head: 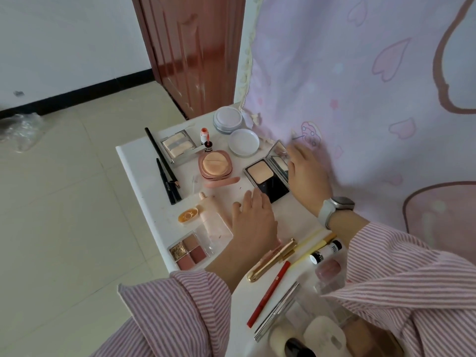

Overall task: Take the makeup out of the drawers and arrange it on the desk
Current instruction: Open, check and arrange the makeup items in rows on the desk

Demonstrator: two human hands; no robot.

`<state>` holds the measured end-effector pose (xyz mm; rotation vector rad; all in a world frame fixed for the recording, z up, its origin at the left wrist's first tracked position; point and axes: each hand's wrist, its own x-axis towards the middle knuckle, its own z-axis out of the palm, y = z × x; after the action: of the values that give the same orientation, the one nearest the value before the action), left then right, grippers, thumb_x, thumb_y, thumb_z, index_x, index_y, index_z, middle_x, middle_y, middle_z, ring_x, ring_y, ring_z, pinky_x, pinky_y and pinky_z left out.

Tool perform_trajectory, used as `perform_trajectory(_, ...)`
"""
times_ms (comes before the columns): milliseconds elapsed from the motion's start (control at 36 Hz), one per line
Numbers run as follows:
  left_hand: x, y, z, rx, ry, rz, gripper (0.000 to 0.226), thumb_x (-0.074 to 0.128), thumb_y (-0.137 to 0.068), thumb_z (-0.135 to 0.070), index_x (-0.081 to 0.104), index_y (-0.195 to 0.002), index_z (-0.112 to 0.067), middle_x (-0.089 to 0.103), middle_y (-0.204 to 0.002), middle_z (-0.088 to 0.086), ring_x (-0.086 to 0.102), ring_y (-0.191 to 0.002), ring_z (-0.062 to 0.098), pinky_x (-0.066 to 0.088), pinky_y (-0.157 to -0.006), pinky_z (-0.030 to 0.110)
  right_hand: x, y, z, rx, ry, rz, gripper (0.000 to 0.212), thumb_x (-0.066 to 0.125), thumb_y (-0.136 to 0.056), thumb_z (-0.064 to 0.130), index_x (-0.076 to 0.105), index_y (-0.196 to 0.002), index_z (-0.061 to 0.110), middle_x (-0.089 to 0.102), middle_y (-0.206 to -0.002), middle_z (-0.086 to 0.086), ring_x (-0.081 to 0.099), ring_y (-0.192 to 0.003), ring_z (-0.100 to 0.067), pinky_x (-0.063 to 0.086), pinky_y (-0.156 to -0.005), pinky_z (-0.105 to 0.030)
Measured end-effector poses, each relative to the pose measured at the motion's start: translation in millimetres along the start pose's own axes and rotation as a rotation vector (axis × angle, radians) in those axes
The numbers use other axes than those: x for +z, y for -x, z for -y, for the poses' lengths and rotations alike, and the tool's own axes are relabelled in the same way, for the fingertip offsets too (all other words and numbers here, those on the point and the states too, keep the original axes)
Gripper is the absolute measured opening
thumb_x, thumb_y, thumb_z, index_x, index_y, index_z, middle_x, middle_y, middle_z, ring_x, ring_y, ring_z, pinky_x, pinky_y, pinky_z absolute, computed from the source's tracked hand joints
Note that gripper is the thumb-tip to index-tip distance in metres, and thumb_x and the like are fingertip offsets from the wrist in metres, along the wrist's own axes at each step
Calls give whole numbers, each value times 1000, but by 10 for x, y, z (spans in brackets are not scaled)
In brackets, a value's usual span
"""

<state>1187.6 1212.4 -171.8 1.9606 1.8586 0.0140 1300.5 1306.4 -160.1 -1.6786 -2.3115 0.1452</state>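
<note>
An open black powder compact [268,177] with its mirror lid up lies on the white desk [134,161]. My left hand [253,220] is flat on the desk, its straight fingertips touching the compact's near corner. My right hand [306,173] lies against the compact's right side, fingers reaching up along the lid. Around them lie a pink cushion compact [215,164], a silver highlighter palette [177,145], an orange lip tint [205,136], an eyeshadow palette [188,251], a pale foundation tube [213,215] and a gold tube [270,261].
Two black pencils [164,171] lie near the desk's left edge. A round jar [228,118] and its white lid [243,143] sit at the back. A red pencil [268,292] and a clear organizer [322,331] holding items are near me. A pink curtain [360,99] hangs at right.
</note>
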Motion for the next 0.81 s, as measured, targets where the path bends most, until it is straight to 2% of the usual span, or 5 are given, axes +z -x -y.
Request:
perform_trajectory(139, -108, 274, 64, 64, 23, -125, 49, 45, -96, -30, 34, -140, -14, 27, -150, 9, 21, -139, 27, 22, -109, 45, -181, 403, 155, -154, -121, -65, 29, 42, -89, 8, 60, -111, 2, 60, -111, -13, 55, -105, -32, 49, -82, -38)
perform_trajectory(278, 15, 683, 266, 85, 105, -371, 35, 77, -73, -18, 67, -106, -12, 66, -111, 8, 62, -103, 27, 51, -80, 42, -225, 797, 147, -192, -134, 300, 26, 52, -88, 7, 62, -112, 8, 62, -109, -7, 56, -102, -24, 45, -87, -36)
perform_trajectory(417, 272, 1077, 411, 104, 147, -355, 40, 78, -69, -11, 66, -107, -11, 65, -111, 8, 62, -101, 27, 53, -78, 40, -166, 1009, 201, -193, -8, 533, 34, 46, -93, 32, 48, -125, 20, 48, -125, 1, 43, -114, -19, 34, -91, -32)
perform_trajectory(611, 532, 1307, 596, 165, 96, -291, 49, 74, -72, -10, 57, -118, -7, 60, -120, 13, 57, -109, 29, 50, -85, 41, -22, 995, 475, 24, 85, 627, 83, 53, -74, 68, 23, -140, 26, 36, -132, -5, 36, -121, -27, 33, -97, -43)
perform_trajectory(806, 687, 1374, 713, 173, 16, -335, 35, 65, -79, -13, 63, -113, -5, 61, -120, 14, 58, -111, 31, 49, -87, 43, 59, 1000, 560, 18, 113, 591, 61, 55, -79, 47, 38, -129, 17, 41, -119, -11, 42, -109, -31, 36, -88, -39)
